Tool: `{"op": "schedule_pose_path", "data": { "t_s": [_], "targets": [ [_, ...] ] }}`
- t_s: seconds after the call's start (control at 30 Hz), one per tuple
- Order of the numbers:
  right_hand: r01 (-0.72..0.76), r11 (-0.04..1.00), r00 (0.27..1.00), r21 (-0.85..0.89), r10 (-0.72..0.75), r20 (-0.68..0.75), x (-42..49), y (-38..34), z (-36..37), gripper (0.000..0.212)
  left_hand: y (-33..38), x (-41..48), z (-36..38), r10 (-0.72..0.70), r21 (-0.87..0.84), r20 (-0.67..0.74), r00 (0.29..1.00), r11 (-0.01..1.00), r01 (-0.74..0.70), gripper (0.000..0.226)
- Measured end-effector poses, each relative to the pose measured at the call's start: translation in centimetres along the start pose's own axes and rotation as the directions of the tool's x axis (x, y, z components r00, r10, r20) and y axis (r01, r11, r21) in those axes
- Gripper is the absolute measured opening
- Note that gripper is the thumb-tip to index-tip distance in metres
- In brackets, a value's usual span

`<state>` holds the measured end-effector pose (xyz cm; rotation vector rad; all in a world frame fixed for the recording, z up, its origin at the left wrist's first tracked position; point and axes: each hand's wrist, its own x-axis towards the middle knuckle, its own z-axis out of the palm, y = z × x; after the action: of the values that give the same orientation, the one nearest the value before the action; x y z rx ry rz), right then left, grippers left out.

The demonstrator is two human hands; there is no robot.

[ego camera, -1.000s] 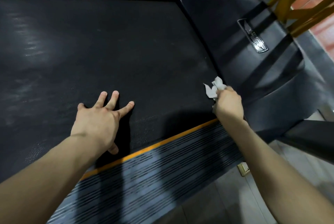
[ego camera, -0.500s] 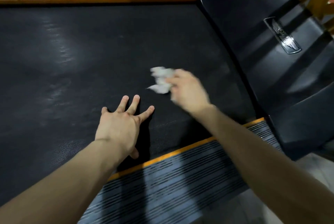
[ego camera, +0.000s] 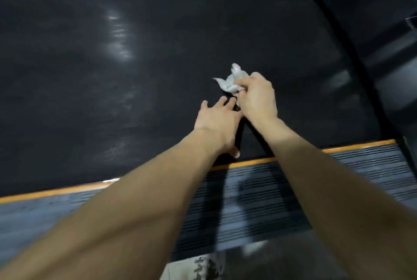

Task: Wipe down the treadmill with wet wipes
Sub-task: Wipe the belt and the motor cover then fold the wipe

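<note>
I am in the middle of wiping the treadmill's running belt (ego camera: pixel 112 65). My right hand (ego camera: pixel 257 96) has its fingers curled round a crumpled white wet wipe (ego camera: pixel 232 81), which sticks out past my knuckles and sits low over the belt's near half, toward its right end. I cannot tell whether the wipe is pressed flat against the belt or just skimming it. My left hand (ego camera: pixel 217 123) lies palm down on the belt with its fingers straight and holding nothing, just inside the belt's near orange stripe (ego camera: pixel 248 162). It seems to be bracing me as I lean in.

My guess is that this stroke is almost spent, because my right hand has met the fingertips of the left. Next I would either lift the left hand off the belt or shift it toward the belt's left end, so the wipe can carry on over the wide stretch that, I judge, has still to be covered. I would also press down enough to keep the wipe from bunching.

A second ago the wipe was at the belt's right edge, against the black motor cover (ego camera: pixel 372 20). It has since swept leftward across the belt. My left hand's fingers were splayed then and now lie closer together. My head has turned too, so the cover sits at the picture's edge.
</note>
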<state>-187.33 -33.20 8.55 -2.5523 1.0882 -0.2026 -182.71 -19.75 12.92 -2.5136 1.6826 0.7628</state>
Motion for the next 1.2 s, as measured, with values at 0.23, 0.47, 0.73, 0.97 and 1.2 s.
{"op": "schedule_pose_path", "data": {
  "t_s": [0.23,0.47,0.73,0.97,1.2],
  "targets": [
    [-0.048,0.998,0.999,-0.047,0.048,-0.013,-2.0,-5.7,1.9,0.028,-15.2,-15.8,2.8,-0.256,-0.142,-0.359,0.898,0.965,0.219,0.046],
    [0.363,0.93,0.908,0.063,-0.368,0.203,-11.2,-26.1,11.5,0.029,-27.4,-28.5,5.2,-0.609,-0.276,-0.339,0.717,0.793,0.543,0.044],
    [0.639,0.764,0.723,0.092,-0.637,0.267,-14.6,-36.8,16.2,0.028,-38.0,-34.8,6.5,-0.704,-0.324,-0.343,0.622,0.71,0.625,0.044],
    [0.711,0.695,0.66,0.106,-0.711,0.24,-10.7,-48.2,20.7,0.034,-49.6,-35.4,5.2,-0.723,-0.327,-0.392,0.57,0.688,0.648,0.051],
    [0.515,0.84,0.825,0.173,-0.54,0.164,-11.9,-57.2,25.1,0.026,-57.1,-41.5,5.7,-0.744,-0.371,-0.332,0.58,0.668,0.645,0.051]
  ]
}}
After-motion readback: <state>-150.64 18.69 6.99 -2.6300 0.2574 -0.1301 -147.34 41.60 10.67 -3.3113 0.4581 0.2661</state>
